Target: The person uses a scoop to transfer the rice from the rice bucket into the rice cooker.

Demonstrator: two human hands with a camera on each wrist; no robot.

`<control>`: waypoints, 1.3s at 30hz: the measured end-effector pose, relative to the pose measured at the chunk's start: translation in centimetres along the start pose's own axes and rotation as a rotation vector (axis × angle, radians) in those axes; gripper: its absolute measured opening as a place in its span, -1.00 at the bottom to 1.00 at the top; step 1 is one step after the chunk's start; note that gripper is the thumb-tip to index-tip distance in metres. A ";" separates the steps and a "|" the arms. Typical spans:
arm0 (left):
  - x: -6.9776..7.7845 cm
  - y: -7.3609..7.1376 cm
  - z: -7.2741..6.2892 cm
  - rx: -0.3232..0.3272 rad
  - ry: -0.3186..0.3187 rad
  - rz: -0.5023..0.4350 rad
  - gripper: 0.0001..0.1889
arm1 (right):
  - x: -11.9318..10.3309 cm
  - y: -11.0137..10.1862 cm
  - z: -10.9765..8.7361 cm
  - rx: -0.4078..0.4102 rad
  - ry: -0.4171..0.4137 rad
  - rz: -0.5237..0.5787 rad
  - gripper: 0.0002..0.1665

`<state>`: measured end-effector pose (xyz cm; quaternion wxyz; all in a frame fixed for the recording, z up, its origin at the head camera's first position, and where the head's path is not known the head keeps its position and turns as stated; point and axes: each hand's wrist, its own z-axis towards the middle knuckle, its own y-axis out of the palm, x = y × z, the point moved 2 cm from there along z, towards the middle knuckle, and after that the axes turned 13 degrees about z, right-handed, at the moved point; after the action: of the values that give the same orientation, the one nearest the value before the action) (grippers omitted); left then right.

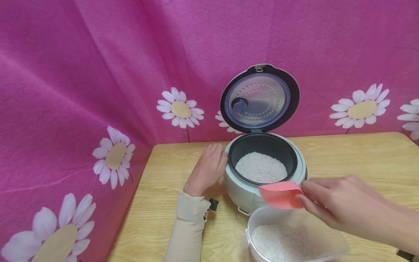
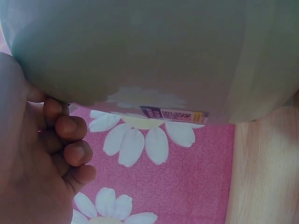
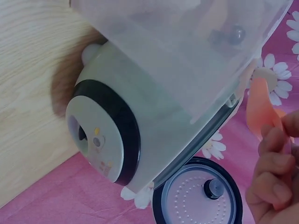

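A rice cooker [image 1: 242, 193] stands on the table with its lid [image 1: 260, 100] raised. White rice [image 1: 261, 168] lies in its dark inner pot [image 1: 239, 145]. My right hand [image 1: 340, 200] grips the handle of a pink scoop [image 1: 281, 194], which hovers between the cooker's front rim and a clear plastic container [image 1: 330, 233]. More rice [image 1: 281, 242] lies in that container. My left hand [image 1: 207, 167] rests against the cooker's left side. In the left wrist view its fingers [image 2: 70, 127] are loosely curled at the cooker's lower edge. The scoop's inside is partly hidden.
A wooden table [image 1: 157, 218] carries everything. Pink cloth [image 1: 183, 43] with daisies hangs behind it and along the left. The container stands close in front of the cooker, and the raised lid is near the back cloth.
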<state>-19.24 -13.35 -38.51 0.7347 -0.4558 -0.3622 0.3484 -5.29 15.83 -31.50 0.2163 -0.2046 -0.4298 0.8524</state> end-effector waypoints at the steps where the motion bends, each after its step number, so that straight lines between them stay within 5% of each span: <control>1: 0.0 0.0 0.0 0.000 -0.001 0.000 -0.81 | -0.1 0.0 -0.2 -0.013 0.000 0.009 -0.52; 5: 0.0 0.0 0.0 -0.007 -0.012 -0.005 -0.82 | -0.2 0.4 -0.9 -0.107 0.018 0.039 -0.66; 14: 0.1 -0.1 0.0 -0.035 -0.039 -0.018 -0.83 | -0.2 1.8 -2.2 -0.464 0.178 0.122 -0.77; 24: 0.1 -0.1 0.0 -0.024 -0.023 -0.008 -0.83 | 0.0 2.8 -2.4 -0.618 0.337 0.170 -0.86; 33: 0.0 0.0 0.0 -0.028 -0.029 -0.016 -0.84 | -1.1 4.0 -1.5 -0.635 0.421 -0.058 -0.76; 39: 0.1 0.0 0.0 -0.028 -0.026 -0.010 -0.83 | -1.7 4.9 -0.8 -0.669 0.469 -0.109 -0.60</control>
<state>-19.21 -13.29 -38.47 0.7251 -0.4597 -0.3788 0.3456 -4.42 12.84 -35.71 0.2746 -0.4292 -0.6326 0.5832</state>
